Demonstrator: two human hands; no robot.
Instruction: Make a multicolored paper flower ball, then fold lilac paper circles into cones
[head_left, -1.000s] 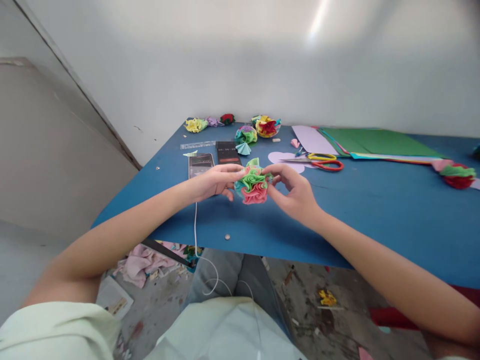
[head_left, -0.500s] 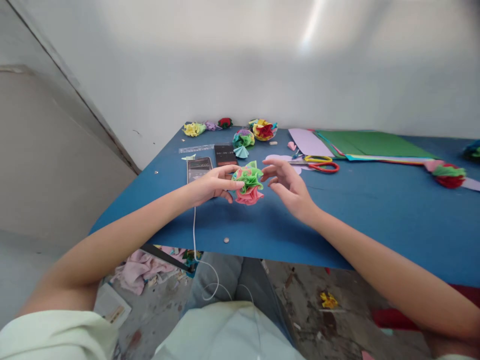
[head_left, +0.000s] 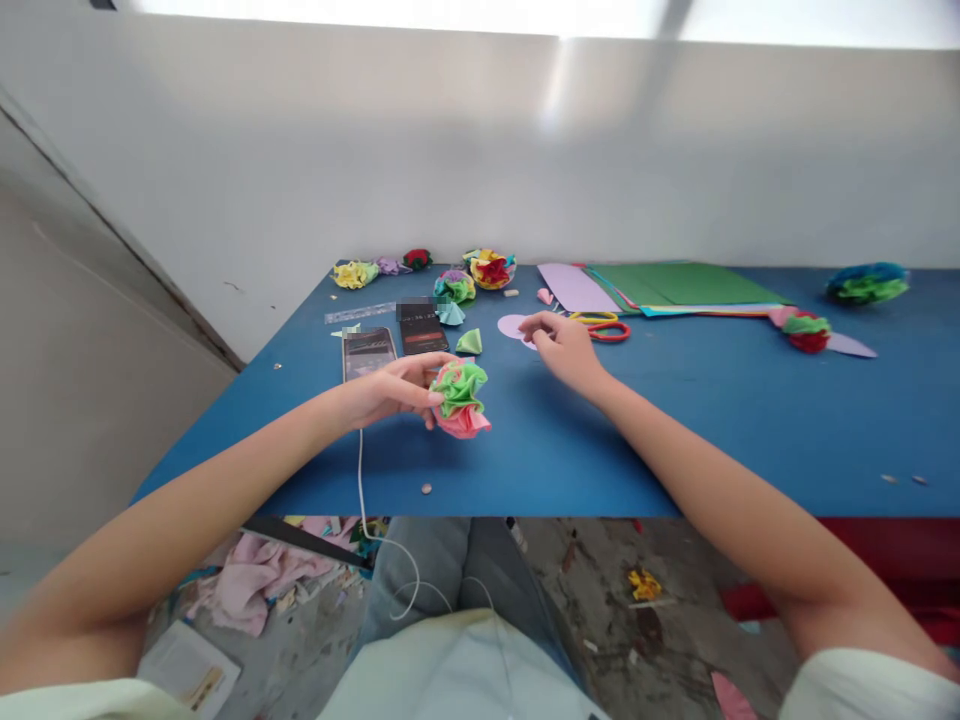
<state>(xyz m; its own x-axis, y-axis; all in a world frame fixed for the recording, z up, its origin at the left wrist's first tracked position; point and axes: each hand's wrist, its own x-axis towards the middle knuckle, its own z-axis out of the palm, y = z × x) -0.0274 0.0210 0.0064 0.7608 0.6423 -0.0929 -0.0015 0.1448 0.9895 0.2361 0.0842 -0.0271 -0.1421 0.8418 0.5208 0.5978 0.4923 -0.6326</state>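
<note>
One pink-and-green paper flower (head_left: 460, 400), left of the scissors (head_left: 613, 339), sits pinched in the part-closed left hand (head_left: 390, 390), while the right hand (head_left: 568, 350), half open, is just beside those scissors.

Paper flower (head_left: 460, 398) green, pink; tabletop (head_left: 750, 400) blue.

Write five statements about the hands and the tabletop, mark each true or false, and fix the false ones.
1. The left hand holds a green-and-pink paper flower. True.
2. The right hand grips that flower too. False: the right hand is apart from it, at the lilac paper cutout.
3. The scissors have one yellow and one red handle loop. True.
4. A white cable hangs over the near edge of the blue table. True.
5. The green sheet lies left of the scissors. False: the green sheet is behind them, to the right.
</note>
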